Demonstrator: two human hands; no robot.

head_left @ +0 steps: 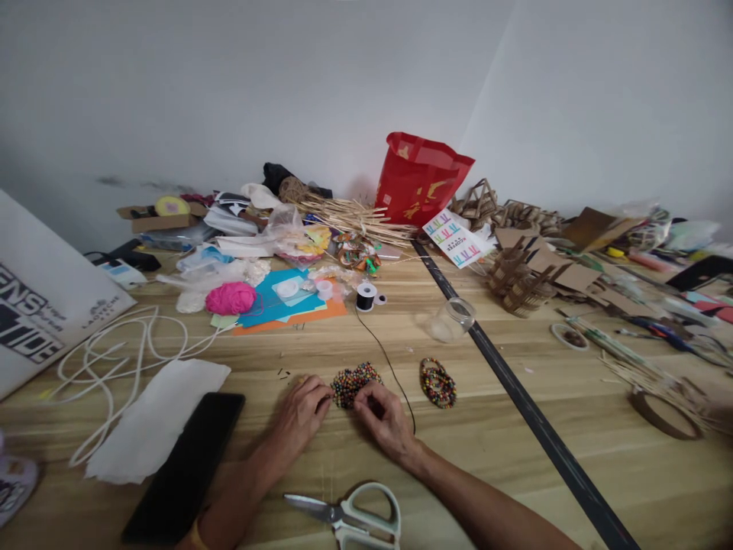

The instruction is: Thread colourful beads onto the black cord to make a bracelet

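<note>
My left hand (301, 413) and my right hand (383, 416) rest on the wooden table (504, 451), both touching a flat patch of small coloured beads (353, 381) between them. The fingertips of each hand pinch at its edges. A thin black thread (388, 362) runs from a black spool (365, 296) down past my right hand. A second beaded ring (438, 383) lies just right of my right hand.
White-handled scissors (349, 517) lie near the front edge. A black phone (186, 466), white paper (157, 416) and white cord (114, 355) are at left. A clear jar (452, 319), pink yarn (230, 298), a red bag (421, 179) and cardboard pieces (524, 279) lie farther back.
</note>
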